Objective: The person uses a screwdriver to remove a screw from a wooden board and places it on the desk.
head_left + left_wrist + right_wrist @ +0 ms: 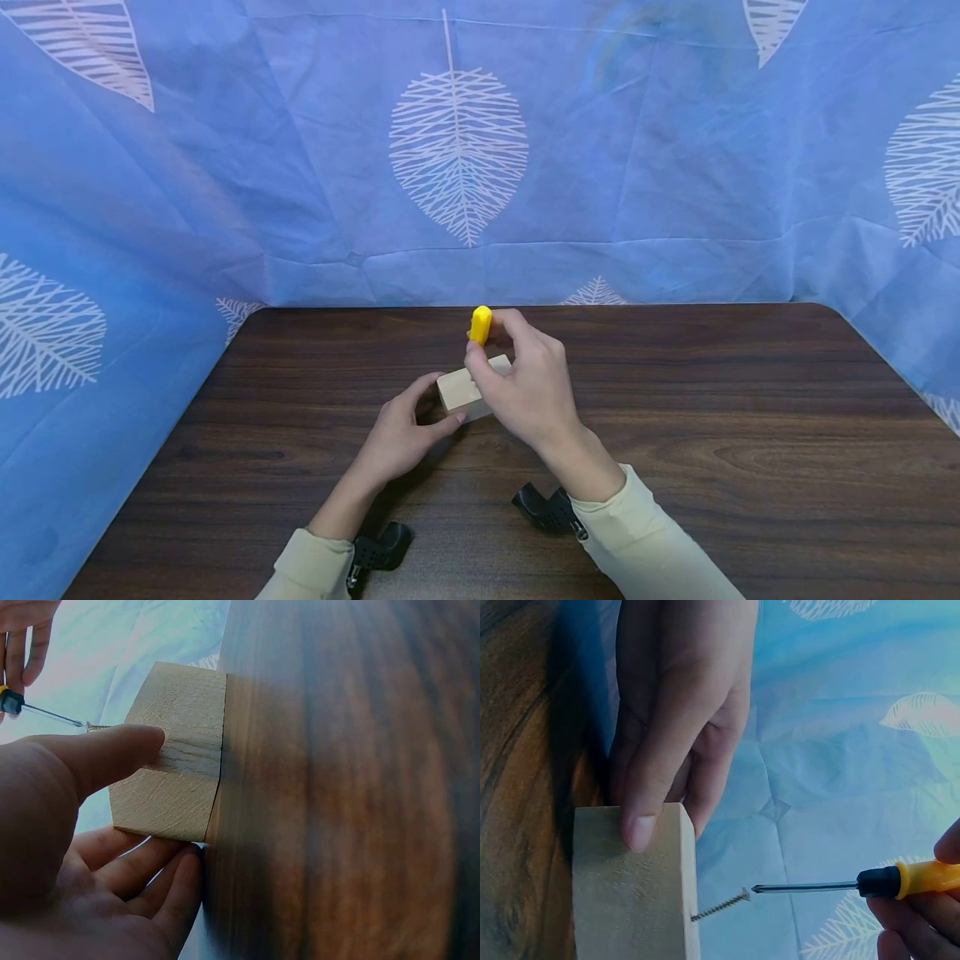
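A pale wooden block (459, 390) rests on the table, gripped at its left end by my left hand (401, 432). In the left wrist view the thumb lies along one side of the block (187, 754) and the fingers are at its end. A screw (721, 905) sticks up out of the block's top face, leaning over, most of its thread exposed. My right hand (534, 385) pinches the yellow handle of a screwdriver (481, 325) above the block. The screwdriver's tip (759, 889) is right by the screw head, with a small gap in the right wrist view.
Dark wood-grain table (750, 417) lies under both arms. A blue cloth (315, 167) with white leaf prints hangs behind and at the sides. Black wrist devices (384, 546) sit at both cuffs, close to the tabletop.
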`<state>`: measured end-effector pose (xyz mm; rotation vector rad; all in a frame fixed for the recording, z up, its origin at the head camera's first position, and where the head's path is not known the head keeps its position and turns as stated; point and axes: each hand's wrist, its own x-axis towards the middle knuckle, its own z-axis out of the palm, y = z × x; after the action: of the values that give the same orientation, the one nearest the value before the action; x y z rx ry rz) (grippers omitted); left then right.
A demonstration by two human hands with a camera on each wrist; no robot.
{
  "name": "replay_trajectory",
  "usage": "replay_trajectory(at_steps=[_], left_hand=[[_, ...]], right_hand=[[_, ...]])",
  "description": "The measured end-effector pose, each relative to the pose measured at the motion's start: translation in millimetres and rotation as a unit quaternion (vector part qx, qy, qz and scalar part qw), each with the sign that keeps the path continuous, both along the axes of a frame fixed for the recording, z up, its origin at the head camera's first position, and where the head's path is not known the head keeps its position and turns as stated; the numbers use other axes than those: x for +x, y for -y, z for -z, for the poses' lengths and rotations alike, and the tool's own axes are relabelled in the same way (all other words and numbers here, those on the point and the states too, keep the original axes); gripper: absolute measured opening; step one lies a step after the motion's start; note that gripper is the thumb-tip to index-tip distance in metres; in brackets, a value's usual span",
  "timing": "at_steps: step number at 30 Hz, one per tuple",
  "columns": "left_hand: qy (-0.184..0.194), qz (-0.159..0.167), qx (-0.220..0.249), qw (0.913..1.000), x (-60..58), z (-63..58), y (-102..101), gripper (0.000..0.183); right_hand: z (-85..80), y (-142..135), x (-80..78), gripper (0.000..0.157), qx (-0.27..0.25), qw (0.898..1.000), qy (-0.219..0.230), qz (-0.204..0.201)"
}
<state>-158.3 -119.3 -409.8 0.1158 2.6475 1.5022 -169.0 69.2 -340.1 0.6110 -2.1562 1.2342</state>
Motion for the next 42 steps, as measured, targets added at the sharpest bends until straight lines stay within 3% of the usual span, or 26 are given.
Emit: replay_trajectory(at_steps=[5,9,13,16,21,28,30,37,42], left_hand=[[0.001,0.002,-0.002,1.0000,-0.4,1.5,-1.6,0.063],[0.002,0.001,0.001,1.0000,0.3,2.1,-0.9,0.065],[0.004,0.005,0.010,0.9999,1.2,1.9,-0.4,0.066],[0.004,0.007,0.011,0.9999,1.2,2.6,-1.8,0.065],[0.002,0.004,0.001,1.0000,1.3,2.2,-0.9,0.063],[0.002,0.003,-0.003,1.0000,2.4,2.3,0.5,0.065],[0.001,0.003,-0.002,1.0000,2.3,2.8,0.8,0.065],[-0.003,0.002,-0.004,1.0000,1.4,2.5,0.9,0.061],[-0.005,0.005,-0.003,1.0000,1.7,2.1,1.2,0.060]], right_hand=[[-8.6,-14.7,1.5,0.021,-0.010,1.000,0.013,0.009],[-11.4,-37.8,4.4,0.023,0.007,0.996,0.083,0.038],[-1.5,-70.6,7.0,0.023,0.067,0.984,0.149,0.071],[11.4,-100.3,9.7,0.023,0.117,0.969,0.194,0.096],[28.3,-142.3,14.1,0.032,0.184,0.935,0.281,0.117],[39.2,-163.5,11.2,0.037,0.222,0.898,0.365,0.102],[42.6,-162.8,9.6,0.036,0.226,0.894,0.376,0.094],[47.1,-159.9,8.8,0.034,0.233,0.893,0.375,0.091],[35.3,-158.7,10.3,0.040,0.256,0.893,0.358,0.095]])
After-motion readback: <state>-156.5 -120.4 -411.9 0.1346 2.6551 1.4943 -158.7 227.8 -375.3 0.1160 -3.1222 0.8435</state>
